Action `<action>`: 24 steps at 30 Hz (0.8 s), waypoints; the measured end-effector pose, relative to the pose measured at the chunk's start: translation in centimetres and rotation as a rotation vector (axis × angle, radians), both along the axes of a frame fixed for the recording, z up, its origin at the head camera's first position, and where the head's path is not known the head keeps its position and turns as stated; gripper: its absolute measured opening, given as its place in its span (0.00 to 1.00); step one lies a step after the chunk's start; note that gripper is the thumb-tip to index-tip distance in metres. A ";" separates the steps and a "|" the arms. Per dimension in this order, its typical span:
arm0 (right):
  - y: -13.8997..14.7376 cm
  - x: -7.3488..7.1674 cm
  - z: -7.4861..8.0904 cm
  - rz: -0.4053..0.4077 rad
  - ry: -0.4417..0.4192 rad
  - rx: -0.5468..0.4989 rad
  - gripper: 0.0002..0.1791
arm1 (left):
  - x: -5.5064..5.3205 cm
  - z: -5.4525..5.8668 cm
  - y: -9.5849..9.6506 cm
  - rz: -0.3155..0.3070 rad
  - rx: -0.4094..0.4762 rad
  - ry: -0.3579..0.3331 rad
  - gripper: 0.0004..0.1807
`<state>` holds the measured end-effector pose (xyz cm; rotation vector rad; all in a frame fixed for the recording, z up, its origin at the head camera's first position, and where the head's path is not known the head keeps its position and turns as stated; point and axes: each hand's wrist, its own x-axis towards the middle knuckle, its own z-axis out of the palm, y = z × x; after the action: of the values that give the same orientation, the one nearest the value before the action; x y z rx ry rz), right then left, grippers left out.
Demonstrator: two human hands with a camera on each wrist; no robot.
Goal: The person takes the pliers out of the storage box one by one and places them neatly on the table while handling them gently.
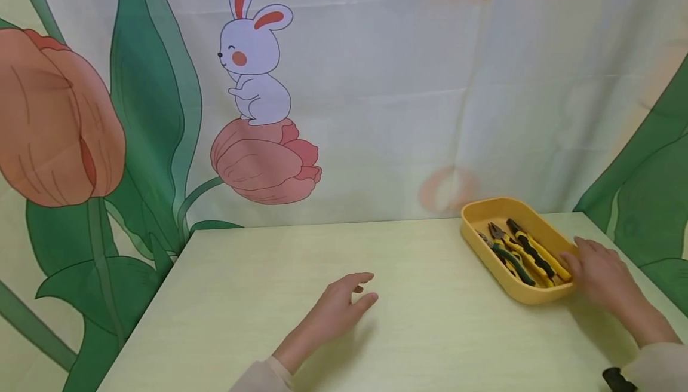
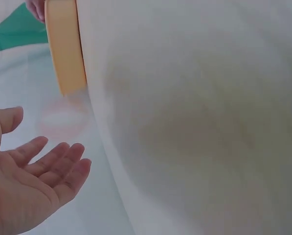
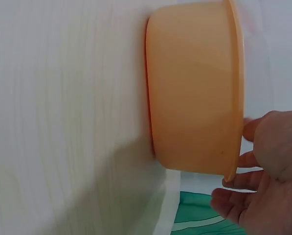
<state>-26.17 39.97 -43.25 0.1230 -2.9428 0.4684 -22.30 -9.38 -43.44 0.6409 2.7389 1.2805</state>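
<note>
Only the head view gets inside the yellow plastic bin [image 1: 529, 297] & shows its tools; both wrist cams get just the outer wall. Bin sits on the pale wood-grain table [image 1: 408, 332], far R part, nr the printed cloth backdrop [image 1: 376, 81]. R wrist cam adds the bin's outer side up close, base on the tabletop, lip along the open edge. L wrist cam adds the L palm, which the head view hides, w/ part of the bin & some R-hand fingers up in the corner.

L hand [image 1: 344, 302]: above mid-table, well apart from bin, holding nothing; thumb out to the side, 4 fingers slightly bent & loosely spread. R hand [image 1: 604, 272]: at the bin's near R corner, thumb by the lip, fingers bent & a bit apart; lip covers some fingertips in the R wrist view, so can't tell if they pinch it.

Counts: 2 hands, 2 light sleeves [image 1: 263, 377], 1 bin, 1 table. In bin, min. 3 tools, lying side by side lengthwise: 1 dark-green-handled tool [image 1: 510, 256], 1 pr yellow/black pliers [image 1: 495, 232] w/ jaws toward the backdrop, 1 long black/yellow tool [image 1: 532, 253], type unclear. 1 black item [image 1: 618, 380] by the R cuff, cut off by the frame edge. On backdrop, head view: 1 white rabbit [image 1: 258, 51], 2 tulips [image 1: 59, 117].
</note>
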 end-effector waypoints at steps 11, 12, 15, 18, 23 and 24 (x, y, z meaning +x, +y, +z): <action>1.3 -0.2 -0.5 0.009 0.044 -0.024 0.20 | 1.0 -0.2 2.9 0.034 0.193 -0.162 0.23; 1.4 -0.1 -0.5 0.008 0.041 -0.025 0.20 | 1.1 -0.2 3.0 0.044 0.210 -0.180 0.23; 1.4 0.0 -0.3 -0.008 0.037 -0.036 0.20 | 1.1 -0.2 3.4 0.074 0.279 -0.246 0.22; 1.3 0.1 -0.1 -0.015 0.038 -0.052 0.20 | 1.1 0.0 3.7 0.096 0.348 -0.308 0.21; 0.4 0.2 0.2 0.000 0.035 -0.083 0.17 | 1.1 0.3 4.2 0.108 0.374 -0.335 0.21; 0.2 0.2 0.2 0.001 0.027 -0.092 0.17 | 1.1 0.4 4.3 0.108 0.376 -0.335 0.21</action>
<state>-25.94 40.12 -43.06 0.1190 -2.8894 0.5969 -21.21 -5.08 -43.08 0.2616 2.3101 1.7659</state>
